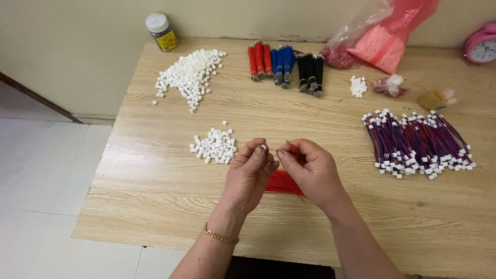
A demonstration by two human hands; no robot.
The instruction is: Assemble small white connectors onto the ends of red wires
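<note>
My left hand pinches a small white plastic connector between thumb and forefinger. My right hand holds a thin red wire by its metal tip, pointed at the connector, a short gap apart. A bunch of loose red wires lies on the wooden table under both hands. A small heap of white connectors sits just left of my left hand.
A larger heap of white connectors lies at the back left beside a jar. Bundles of red, blue and black wires lie at the back. Finished wire assemblies are piled right. A pink bag and pink clock stand far right.
</note>
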